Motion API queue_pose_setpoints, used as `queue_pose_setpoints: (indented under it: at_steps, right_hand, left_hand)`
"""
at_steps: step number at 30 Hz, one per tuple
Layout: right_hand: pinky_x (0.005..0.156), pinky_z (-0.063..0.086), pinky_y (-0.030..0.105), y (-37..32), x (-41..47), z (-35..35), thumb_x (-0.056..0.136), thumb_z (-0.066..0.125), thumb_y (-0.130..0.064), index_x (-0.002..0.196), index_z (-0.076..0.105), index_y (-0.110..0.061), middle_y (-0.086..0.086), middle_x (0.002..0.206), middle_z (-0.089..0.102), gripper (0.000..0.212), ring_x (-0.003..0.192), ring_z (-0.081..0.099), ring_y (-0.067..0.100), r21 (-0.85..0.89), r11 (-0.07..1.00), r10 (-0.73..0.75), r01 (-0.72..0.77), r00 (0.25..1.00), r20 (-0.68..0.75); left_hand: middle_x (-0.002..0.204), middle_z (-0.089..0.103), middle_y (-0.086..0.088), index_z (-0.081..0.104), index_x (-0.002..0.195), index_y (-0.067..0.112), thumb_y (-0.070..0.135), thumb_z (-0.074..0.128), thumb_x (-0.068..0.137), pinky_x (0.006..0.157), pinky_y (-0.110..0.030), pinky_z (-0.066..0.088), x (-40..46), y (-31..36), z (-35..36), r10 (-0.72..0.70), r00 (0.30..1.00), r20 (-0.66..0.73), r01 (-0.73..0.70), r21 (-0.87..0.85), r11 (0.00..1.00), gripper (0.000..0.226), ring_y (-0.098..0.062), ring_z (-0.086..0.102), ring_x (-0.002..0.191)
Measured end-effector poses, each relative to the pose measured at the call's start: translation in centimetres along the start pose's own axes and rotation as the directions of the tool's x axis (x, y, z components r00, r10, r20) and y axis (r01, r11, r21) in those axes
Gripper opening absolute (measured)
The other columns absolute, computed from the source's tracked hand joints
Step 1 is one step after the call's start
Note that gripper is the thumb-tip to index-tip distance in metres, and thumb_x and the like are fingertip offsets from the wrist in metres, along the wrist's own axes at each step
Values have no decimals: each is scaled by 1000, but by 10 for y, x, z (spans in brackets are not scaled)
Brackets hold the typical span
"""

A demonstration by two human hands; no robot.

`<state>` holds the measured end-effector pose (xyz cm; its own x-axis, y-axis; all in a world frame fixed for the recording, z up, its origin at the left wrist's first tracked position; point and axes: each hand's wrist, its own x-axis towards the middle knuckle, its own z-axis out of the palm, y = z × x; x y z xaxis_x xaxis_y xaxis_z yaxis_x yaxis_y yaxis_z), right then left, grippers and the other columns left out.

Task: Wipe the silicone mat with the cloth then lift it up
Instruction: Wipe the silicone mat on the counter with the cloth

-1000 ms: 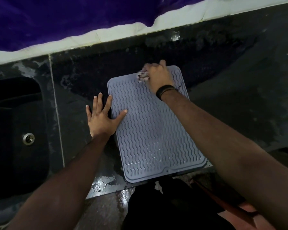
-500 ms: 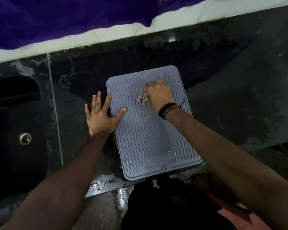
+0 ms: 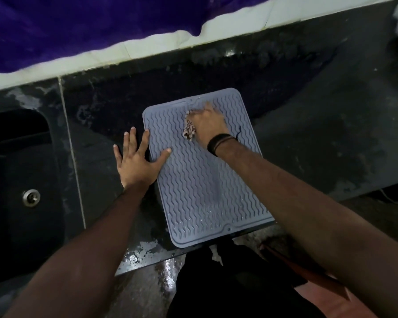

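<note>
Head view shows the left hand flat, fingers spread straight, thumb and forefinger resting on the left edge of the grey-blue wavy-ribbed rectangular silicone mat. At upper centre of the frame the right hand curls round a crumpled patterned cloth, pressing it onto the mat's far end. That mat lies flat mid-frame on the dark wet stone counter, droplets glinting near its lower edge.

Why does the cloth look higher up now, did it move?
Yes. The cloth, gripped by the right hand, moved back toward the far edge of the mat.
</note>
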<state>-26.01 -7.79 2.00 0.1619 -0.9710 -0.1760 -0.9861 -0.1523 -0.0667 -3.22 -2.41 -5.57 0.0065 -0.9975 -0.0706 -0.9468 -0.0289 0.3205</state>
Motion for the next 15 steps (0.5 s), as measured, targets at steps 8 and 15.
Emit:
queue_pose_setpoints:
  at_steps: [8,15]
  right_hand:
    - [98,41,47,-1,30,-11,84,60,-15,133,51,-17,6,137,52,49,126,38,33,-147,988,-35,44,997,62]
    - [91,42,44,6,10,-6,83,58,-16,119,59,-17,4,114,64,36,125,38,32,-136,980,147,-144,989,12]
  left_hand:
    - [172,13,0,26,160,38,91,35,85,127,-52,-2,-1,1,-3,7,1000,11,-7,22,1000,92,-16,3,159]
    - [172,12,0,24,161,37,91,33,86,127,-53,-3,-1,1,-4,4,1000,27,-5,19,1000,93,-16,1,159]
